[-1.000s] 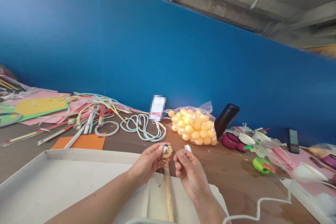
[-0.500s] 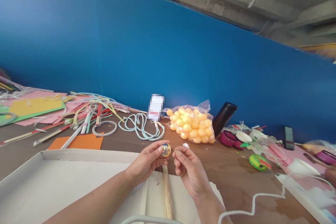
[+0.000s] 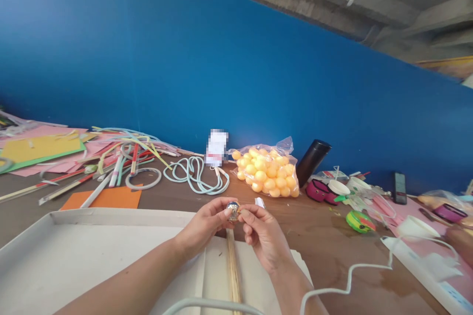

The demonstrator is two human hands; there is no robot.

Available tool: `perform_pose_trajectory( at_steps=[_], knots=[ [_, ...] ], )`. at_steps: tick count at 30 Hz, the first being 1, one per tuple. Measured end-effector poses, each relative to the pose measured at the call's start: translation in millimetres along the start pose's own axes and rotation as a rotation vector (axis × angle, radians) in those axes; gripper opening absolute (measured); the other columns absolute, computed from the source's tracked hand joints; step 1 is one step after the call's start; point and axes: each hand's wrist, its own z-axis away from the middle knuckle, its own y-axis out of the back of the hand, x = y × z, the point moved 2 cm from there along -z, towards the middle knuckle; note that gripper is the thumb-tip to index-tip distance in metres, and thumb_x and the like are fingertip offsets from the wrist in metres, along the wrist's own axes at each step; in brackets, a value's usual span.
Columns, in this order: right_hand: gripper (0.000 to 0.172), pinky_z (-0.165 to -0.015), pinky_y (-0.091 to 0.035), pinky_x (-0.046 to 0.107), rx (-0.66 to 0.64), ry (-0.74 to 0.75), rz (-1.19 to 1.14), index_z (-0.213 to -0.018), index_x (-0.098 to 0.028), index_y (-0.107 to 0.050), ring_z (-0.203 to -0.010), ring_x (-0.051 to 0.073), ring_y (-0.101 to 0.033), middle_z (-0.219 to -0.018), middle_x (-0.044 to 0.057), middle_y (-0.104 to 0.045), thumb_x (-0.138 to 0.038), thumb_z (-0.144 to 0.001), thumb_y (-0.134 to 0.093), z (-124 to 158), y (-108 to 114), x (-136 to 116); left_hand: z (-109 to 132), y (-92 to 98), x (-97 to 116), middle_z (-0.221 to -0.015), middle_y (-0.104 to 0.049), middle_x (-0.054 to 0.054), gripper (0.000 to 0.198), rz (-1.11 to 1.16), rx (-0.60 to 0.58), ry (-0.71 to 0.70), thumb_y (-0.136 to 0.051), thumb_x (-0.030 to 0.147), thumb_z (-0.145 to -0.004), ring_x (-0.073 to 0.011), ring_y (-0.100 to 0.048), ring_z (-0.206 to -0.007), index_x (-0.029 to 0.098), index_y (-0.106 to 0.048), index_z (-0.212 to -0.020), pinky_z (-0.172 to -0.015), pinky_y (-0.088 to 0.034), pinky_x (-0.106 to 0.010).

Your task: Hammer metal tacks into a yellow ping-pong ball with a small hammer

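A small shiny round object (image 3: 233, 210), silvery with dark and golden parts, is pinched between the fingers of my left hand (image 3: 207, 224). The fingertips of my right hand (image 3: 260, 231) are pressed together at its right edge; whatever they may hold is too small to make out. Both hands are above the edge of a white cardboard box (image 3: 121, 216). Below them, a bundle of thin wooden sticks (image 3: 233, 270) lies on the cardboard.
Behind the hands are a bag of orange balls (image 3: 266, 172), a black bottle (image 3: 313, 161) and a coiled cord (image 3: 195, 177). Coloured paper and tubes (image 3: 121, 157) lie left. At right are a tape roll (image 3: 360, 222), cups, a phone (image 3: 399, 188) and part of another person's hand.
My right fingertips have moved left and now meet the round object. The object has turned in my left hand, showing more silver. The whole view has shifted slightly.
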Motion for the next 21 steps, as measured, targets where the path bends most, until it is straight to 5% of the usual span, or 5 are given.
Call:
perform_pose_trajectory(
  at_steps=[21],
  knots=[
    [0.011,-0.036,-0.034,0.012,-0.004,-0.032,0.033,-0.072,-0.015,-0.065,-0.041,0.002,-0.040,-0.060,-0.003,-0.059,-0.024,-0.072,-0.071,1.8,0.2,-2.2,1.6,2.9,-0.7,-0.101,-0.063,-0.010,0.038,-0.064,0.015,0.046,-0.061,0.040,-0.076,-0.0190,-0.061,-0.079,0.020,-0.058,-0.109,-0.072,-0.042,-0.033]
  ],
)
